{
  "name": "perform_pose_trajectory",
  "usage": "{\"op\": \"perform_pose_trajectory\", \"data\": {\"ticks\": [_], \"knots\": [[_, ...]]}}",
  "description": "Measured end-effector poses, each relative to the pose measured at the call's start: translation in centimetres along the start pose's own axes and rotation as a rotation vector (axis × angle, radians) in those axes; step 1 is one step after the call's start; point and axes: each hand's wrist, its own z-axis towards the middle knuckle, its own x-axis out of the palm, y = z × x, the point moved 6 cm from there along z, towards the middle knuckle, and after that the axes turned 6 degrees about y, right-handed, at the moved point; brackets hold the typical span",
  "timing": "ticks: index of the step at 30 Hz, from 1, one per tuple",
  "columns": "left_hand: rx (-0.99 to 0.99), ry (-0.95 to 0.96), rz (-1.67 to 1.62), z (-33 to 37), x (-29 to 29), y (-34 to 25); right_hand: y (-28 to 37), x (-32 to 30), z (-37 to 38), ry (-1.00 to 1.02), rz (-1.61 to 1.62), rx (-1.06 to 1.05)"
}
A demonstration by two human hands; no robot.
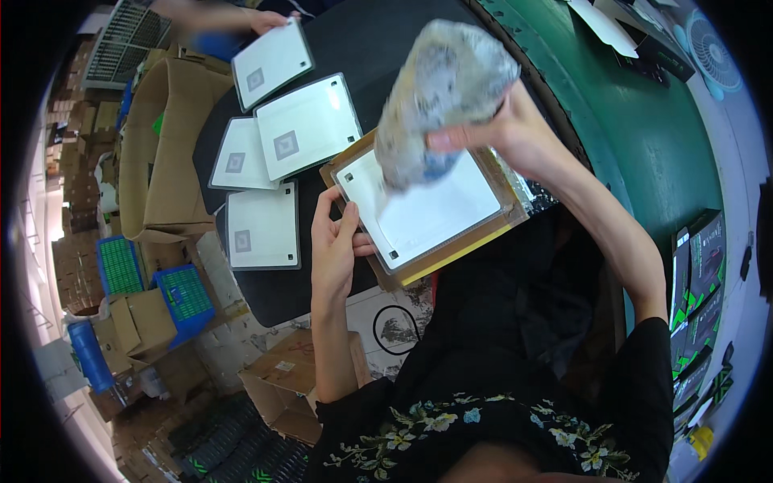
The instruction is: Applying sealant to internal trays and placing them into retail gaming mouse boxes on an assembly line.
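Note:
A white square panel [443, 221] with clear rounded edges and small dark corner marks lies on a piece of brown cardboard [419, 276] in front of me. My left hand [336, 241] grips its left edge, thumb on top and fingers curled at the side. In my right hand [507, 133] is a lumpy, greyish bundle wrapped in clear plastic [443, 84]. Its narrow lower end is over the panel and slightly blurred; I cannot tell whether it touches. Several similar white panels [310, 121] with grey square patches lie on the black table [342, 294] to the left.
Another person's hand [270, 22] holds a white panel [278, 68] at the far left. A large cardboard box [173, 153] stands beside the table, with blue and green crates [183, 294] below. A green surface [644, 121] and a fan [713, 52] are on the right.

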Motion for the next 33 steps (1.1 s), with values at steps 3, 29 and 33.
{"op": "perform_pose_trajectory", "data": {"ticks": [3,29,33], "knots": [[-0.017,-0.058,-0.033,0.0,0.3,-0.2,0.0,-1.4,0.9,-0.099,-0.002,-0.082],[0.038,-0.056,0.033,-0.6,1.2,-0.6,3.9,-8.3,-6.3,-0.268,-0.202,0.015],[0.077,-0.040,0.060,-0.7,1.4,-0.9,5.3,-8.8,-5.6,-0.089,-0.128,-0.054]]}}
